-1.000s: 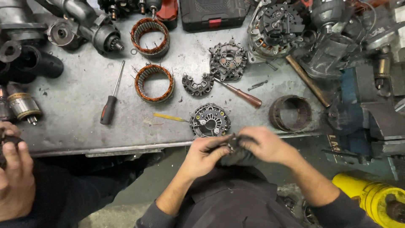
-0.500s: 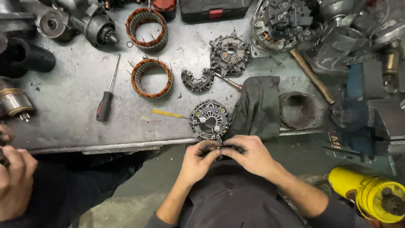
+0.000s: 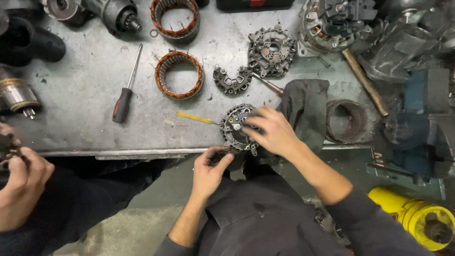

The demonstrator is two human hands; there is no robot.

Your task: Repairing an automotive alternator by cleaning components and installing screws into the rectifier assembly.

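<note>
my left hand (image 3: 208,166) sits closest to me, just off the bench edge, fingers curled and pinching a small dark part (image 3: 219,154) i can't make out clearly; i keep it low, close against my body. just past it my right hand (image 3: 272,132) reaches over the edge of the metal bench (image 3: 85,95) and rests on the round finned metal disc (image 3: 237,127), fingers spread and pressing down on its right side, which steadies it where it lies at the bench's near edge. a dark rag (image 3: 305,111) lies touching my right hand's far side, draped toward a worn metal ring (image 3: 346,121). a thin yellow stick (image 3: 196,118) points at the disc from the left. farther out lie a screwdriver (image 3: 124,95), a copper-wound ring (image 3: 179,75) and a curved horseshoe piece (image 3: 232,80), with a second finned disc (image 3: 271,50) and another copper ring (image 3: 174,16) beyond. a wooden-handled hammer (image 3: 365,80) slants at the right, near a blue vise (image 3: 422,128). at the far left, another person's hand (image 3: 21,189) holds something dark.
</note>
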